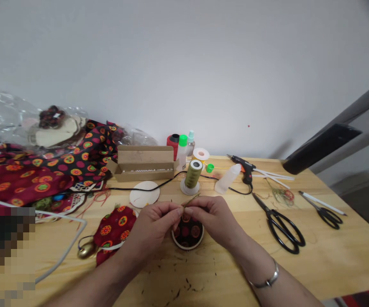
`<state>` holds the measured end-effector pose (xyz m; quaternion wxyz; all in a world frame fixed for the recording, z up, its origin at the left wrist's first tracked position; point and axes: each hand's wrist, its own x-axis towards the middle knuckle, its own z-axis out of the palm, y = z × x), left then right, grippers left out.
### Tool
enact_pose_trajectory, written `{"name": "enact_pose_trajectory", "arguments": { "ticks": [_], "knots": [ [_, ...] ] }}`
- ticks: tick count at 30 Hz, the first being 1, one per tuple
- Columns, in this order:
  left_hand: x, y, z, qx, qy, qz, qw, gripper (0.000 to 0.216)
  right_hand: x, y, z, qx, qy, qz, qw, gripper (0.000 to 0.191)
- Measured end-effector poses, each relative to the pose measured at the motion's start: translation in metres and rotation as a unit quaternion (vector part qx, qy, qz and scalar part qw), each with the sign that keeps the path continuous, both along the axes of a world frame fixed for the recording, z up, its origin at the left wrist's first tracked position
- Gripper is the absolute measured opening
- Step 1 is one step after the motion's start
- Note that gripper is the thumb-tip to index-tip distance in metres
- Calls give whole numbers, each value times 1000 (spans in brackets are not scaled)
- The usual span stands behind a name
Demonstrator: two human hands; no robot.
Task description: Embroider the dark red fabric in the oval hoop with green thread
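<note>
My left hand [157,224] and my right hand [214,219] meet at the fingertips, each closed in a pinch. A thin olive thread [193,198] shows between them; its exact hold is partly hidden by the fingers. Just under the fingertips lies a round black patterned fabric piece [187,233] with a white rim. Beyond the hands, an olive thread spool [192,175] stands upright. Left of my left forearm are a dark red patterned fabric piece [116,226] and a brass bell [86,249]. A white oval disc [145,194] lies behind my left hand.
Patterned cloth [18,175] and clear plastic fill the left side. An open cardboard box [144,166], bottles [182,153] and a glue gun [243,168] stand or lie along the back. Large scissors [280,226] and small scissors [325,213] lie right. A black cable crosses the table.
</note>
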<state>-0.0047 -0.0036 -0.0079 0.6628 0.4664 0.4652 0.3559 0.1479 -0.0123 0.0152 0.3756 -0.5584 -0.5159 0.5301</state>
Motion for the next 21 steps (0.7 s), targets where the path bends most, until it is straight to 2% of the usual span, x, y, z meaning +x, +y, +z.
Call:
{"name": "enact_pose_trajectory", "arguments": {
  "ticks": [4, 8, 14, 21],
  "knots": [
    [0, -1, 5, 17, 24, -7, 1000, 26, -2, 2, -8, -28, 60, -37, 997, 10],
    [0, -3, 8, 31, 58, -19, 998, 28, -4, 2, -11, -24, 83, -61, 994, 13],
    [2, -3, 10, 44, 82, -29, 995, 21, -2, 2, -8, 0, 14, -62, 998, 15],
    [2, -3, 10, 60, 103, -2, 993, 20, 8, 7, -12, 102, -74, -67, 990, 17]
  ]
}}
